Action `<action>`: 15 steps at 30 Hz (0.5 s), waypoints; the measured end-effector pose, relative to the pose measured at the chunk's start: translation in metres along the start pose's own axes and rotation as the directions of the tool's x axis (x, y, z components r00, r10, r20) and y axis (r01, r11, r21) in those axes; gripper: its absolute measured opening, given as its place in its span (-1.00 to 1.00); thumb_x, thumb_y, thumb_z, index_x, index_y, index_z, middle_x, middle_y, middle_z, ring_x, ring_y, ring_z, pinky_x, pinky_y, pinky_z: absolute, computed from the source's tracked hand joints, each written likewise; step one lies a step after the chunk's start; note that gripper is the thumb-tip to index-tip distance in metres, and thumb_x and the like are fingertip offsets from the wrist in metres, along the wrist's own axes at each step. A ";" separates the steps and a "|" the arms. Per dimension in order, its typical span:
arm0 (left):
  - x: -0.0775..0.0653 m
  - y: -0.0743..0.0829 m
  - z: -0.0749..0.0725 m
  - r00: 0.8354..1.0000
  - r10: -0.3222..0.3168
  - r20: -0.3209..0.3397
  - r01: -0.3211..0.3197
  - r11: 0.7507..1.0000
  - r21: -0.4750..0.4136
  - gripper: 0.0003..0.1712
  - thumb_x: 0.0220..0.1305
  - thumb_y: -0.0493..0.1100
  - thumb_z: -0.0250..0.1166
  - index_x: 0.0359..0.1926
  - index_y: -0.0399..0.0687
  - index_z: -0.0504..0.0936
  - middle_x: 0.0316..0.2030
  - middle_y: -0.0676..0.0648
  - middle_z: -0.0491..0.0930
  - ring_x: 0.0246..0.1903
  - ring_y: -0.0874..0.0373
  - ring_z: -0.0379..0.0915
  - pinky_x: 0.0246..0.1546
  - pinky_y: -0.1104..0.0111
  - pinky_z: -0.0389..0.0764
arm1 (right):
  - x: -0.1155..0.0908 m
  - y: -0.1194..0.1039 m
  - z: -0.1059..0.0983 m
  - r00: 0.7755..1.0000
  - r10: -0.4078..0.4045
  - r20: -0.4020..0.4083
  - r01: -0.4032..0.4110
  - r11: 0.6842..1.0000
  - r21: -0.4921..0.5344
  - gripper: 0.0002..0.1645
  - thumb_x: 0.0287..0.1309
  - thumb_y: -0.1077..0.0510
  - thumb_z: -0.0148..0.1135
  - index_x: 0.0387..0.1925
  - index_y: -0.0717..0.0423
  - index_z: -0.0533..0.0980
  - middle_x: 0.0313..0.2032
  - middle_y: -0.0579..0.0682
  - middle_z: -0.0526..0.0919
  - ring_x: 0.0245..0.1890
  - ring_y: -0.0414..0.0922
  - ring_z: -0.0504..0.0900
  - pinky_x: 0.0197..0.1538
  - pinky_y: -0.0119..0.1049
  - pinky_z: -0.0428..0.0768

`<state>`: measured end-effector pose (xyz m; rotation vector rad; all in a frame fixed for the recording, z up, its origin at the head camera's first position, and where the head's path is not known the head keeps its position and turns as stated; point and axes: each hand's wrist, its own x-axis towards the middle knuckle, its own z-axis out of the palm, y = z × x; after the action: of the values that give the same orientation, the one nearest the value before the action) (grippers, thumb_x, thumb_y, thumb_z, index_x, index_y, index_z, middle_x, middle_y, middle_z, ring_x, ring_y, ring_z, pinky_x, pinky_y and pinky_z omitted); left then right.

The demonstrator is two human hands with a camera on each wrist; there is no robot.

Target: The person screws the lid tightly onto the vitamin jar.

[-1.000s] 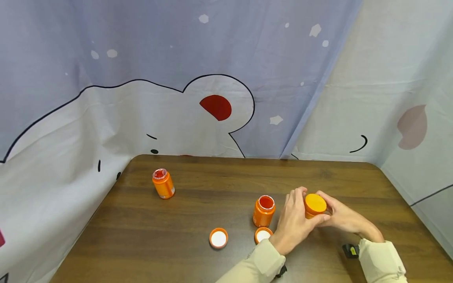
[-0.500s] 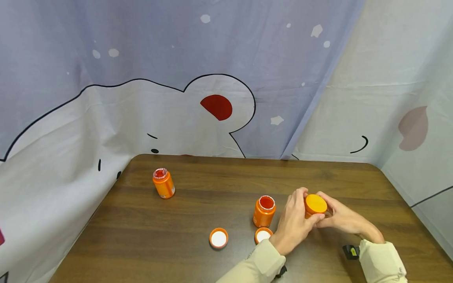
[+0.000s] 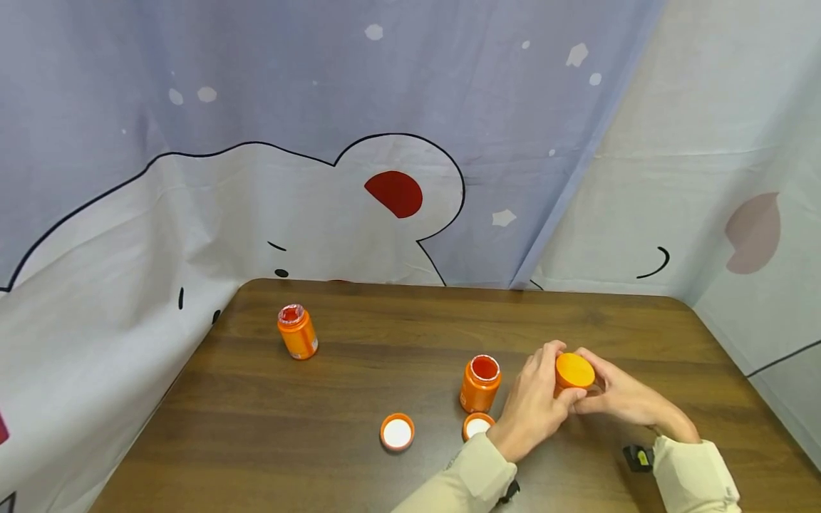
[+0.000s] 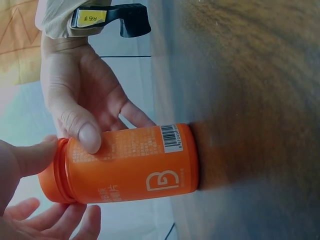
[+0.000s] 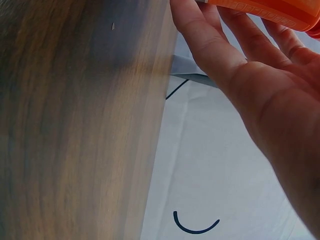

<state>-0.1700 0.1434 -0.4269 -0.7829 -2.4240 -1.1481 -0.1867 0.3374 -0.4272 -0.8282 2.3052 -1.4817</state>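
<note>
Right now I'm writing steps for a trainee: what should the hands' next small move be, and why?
Probably the left hand should twist the round orange lid while the right hand steadies the cylindrical orange bottle. The fingers grip both, the lid is on, and two open orange bottles and two loose, white-lined orange lids occupy the brown wooden table.

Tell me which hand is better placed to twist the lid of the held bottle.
Probably the left hand: its thumb and fingers are at the lid, while the right hand grips the bottle by its body and seems placed to steady it.
</note>
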 end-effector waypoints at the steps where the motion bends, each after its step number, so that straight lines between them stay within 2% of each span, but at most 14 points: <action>1: 0.000 0.000 0.000 1.000 0.005 0.004 -0.005 1.000 -0.003 -0.29 0.01 -0.01 0.39 0.14 0.01 0.26 -0.08 0.07 0.49 -0.16 0.31 0.41 -0.14 0.58 0.42 | 0.000 0.000 0.000 1.000 0.000 -0.001 0.000 1.000 -0.002 -0.45 -0.01 0.34 0.28 0.01 0.17 0.25 -0.14 0.09 0.46 -0.17 -0.10 0.51 -0.10 -0.31 0.51; 7: 0.000 0.000 -0.003 0.999 0.026 0.033 -0.026 1.000 0.005 -0.29 0.04 -0.08 0.38 0.17 0.01 0.23 -0.08 0.05 0.51 -0.20 0.30 0.44 -0.17 0.59 0.43 | 0.001 0.002 0.001 1.000 -0.015 -0.007 0.014 1.000 -0.023 -0.47 0.00 0.33 0.28 0.00 0.15 0.27 -0.16 0.06 0.48 -0.16 -0.10 0.51 -0.09 -0.32 0.50; 15: 0.001 0.004 -0.005 0.994 -0.008 0.105 0.004 0.999 0.032 -0.33 0.10 -0.13 0.33 0.20 0.05 0.20 -0.09 0.12 0.49 -0.24 0.35 0.42 -0.26 0.61 0.41 | 0.002 0.003 0.002 1.000 -0.012 -0.017 0.012 1.000 -0.029 -0.47 -0.01 0.32 0.30 -0.01 0.14 0.28 -0.17 0.05 0.49 -0.16 -0.11 0.50 -0.09 -0.34 0.48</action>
<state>-0.1682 0.1414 -0.4209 -0.8469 -2.5251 -1.0940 -0.1884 0.3356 -0.4302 -0.8413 2.3432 -1.4701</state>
